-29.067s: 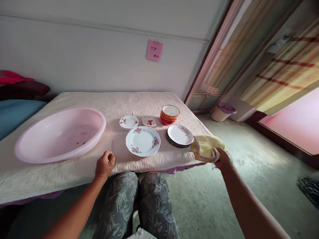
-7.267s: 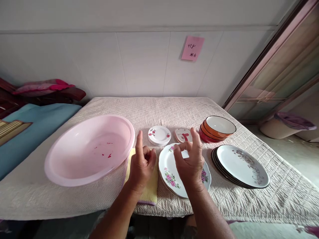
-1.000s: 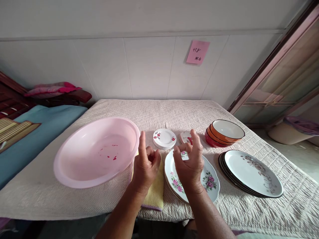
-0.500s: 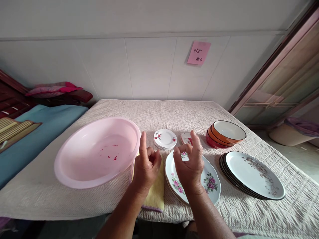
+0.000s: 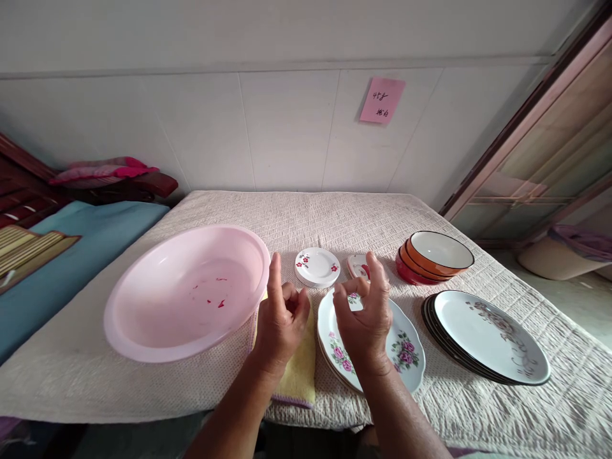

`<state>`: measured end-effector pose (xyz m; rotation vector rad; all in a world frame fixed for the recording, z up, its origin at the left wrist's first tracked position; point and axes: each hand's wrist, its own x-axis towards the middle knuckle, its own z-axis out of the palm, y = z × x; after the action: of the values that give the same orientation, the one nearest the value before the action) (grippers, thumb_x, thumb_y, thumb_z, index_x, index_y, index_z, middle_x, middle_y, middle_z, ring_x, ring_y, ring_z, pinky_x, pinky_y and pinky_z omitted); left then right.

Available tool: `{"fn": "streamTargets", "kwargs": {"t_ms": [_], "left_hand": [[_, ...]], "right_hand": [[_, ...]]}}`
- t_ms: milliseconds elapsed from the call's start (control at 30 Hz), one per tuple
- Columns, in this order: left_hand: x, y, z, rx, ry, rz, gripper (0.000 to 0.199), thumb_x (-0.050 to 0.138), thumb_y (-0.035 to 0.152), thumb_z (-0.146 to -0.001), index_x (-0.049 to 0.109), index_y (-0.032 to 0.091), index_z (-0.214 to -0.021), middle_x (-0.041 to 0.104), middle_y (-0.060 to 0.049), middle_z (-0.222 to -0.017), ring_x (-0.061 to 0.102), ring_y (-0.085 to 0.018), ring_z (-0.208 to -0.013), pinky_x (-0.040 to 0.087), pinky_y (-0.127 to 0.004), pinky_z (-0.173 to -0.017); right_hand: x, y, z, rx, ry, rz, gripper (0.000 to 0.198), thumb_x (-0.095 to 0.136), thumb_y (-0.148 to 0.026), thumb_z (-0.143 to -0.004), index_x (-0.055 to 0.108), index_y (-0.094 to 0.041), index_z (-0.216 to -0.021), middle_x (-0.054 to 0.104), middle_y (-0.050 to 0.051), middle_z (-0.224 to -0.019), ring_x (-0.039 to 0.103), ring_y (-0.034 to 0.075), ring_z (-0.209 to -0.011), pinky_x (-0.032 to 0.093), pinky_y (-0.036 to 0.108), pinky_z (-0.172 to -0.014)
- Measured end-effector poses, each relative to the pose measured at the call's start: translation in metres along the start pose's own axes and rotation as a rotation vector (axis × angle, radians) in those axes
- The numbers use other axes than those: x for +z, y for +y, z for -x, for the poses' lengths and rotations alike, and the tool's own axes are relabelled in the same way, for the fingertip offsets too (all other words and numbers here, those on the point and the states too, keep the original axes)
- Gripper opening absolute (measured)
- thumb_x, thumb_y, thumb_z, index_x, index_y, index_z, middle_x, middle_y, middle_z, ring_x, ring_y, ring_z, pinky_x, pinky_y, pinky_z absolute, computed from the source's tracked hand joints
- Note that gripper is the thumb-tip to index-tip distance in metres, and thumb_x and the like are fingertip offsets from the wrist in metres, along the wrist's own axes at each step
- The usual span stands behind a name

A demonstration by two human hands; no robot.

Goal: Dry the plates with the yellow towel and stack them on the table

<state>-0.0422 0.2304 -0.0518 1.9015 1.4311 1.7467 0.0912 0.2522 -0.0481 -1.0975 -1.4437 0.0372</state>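
Note:
My left hand (image 5: 283, 315) is raised over a folded yellow cloth (image 5: 299, 373), beside the rim of a large pink basin (image 5: 186, 293). Its index finger points up and the thumb stands apart, with the other fingers curled; it holds nothing. Over a stack of white plates with pink roses (image 5: 406, 354) hovers my right hand (image 5: 367, 309), thumb and index finger apart in a C shape with nothing between them. Just beyond the hands are a stack of small white plates with red flowers (image 5: 317, 266) and a small red-patterned dish (image 5: 357, 265), partly hidden by my right fingers.
Orange and red bowls (image 5: 435, 255) are stacked at the right, behind a stack of dark-rimmed oval plates (image 5: 492, 338). A cream textured cloth (image 5: 287, 213) covers the table. A pink note (image 5: 382, 101) is stuck to the wall. A bin (image 5: 559, 252) stands beyond the table's right side.
Both hands keep the same pose and place. The view has shifted only very slightly.

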Motion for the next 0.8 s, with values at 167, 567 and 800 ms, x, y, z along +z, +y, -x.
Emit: {"fn": "streamTargets", "kwargs": {"t_ms": [167, 567, 800], "left_hand": [[0.002, 0.0, 0.002, -0.008, -0.014, 0.025, 0.081, 0.055, 0.013, -0.088, 0.008, 0.019, -0.154, 0.029, 0.013, -0.057, 0.033, -0.006, -0.045, 0.035, -0.017, -0.048], [0.008, 0.0, 0.006, -0.001, -0.049, 0.012, 0.081, 0.055, 0.013, -0.089, 0.008, 0.018, -0.154, 0.029, 0.013, -0.057, 0.033, -0.006, -0.046, 0.035, -0.016, -0.048], [0.007, -0.001, 0.006, -0.01, -0.036, 0.026, 0.081, 0.056, 0.013, -0.088, 0.009, 0.019, -0.154, 0.029, 0.013, -0.057, 0.033, -0.006, -0.046, 0.035, -0.016, -0.048]], "right_hand": [[-0.003, 0.002, 0.001, 0.005, -0.002, 0.01, 0.07, 0.058, -0.016, -0.084, 0.031, -0.023, -0.148, 0.057, -0.007, -0.064, 0.06, 0.014, -0.065, 0.055, 0.035, -0.083], [-0.01, 0.005, -0.002, 0.01, 0.013, 0.016, 0.069, 0.056, -0.015, -0.083, 0.031, -0.022, -0.148, 0.056, -0.007, -0.064, 0.058, 0.013, -0.061, 0.056, 0.032, -0.075], [-0.008, 0.002, -0.002, -0.001, 0.011, 0.019, 0.069, 0.057, -0.015, -0.084, 0.031, -0.023, -0.148, 0.057, -0.006, -0.064, 0.06, 0.014, -0.064, 0.056, 0.033, -0.076]]}}
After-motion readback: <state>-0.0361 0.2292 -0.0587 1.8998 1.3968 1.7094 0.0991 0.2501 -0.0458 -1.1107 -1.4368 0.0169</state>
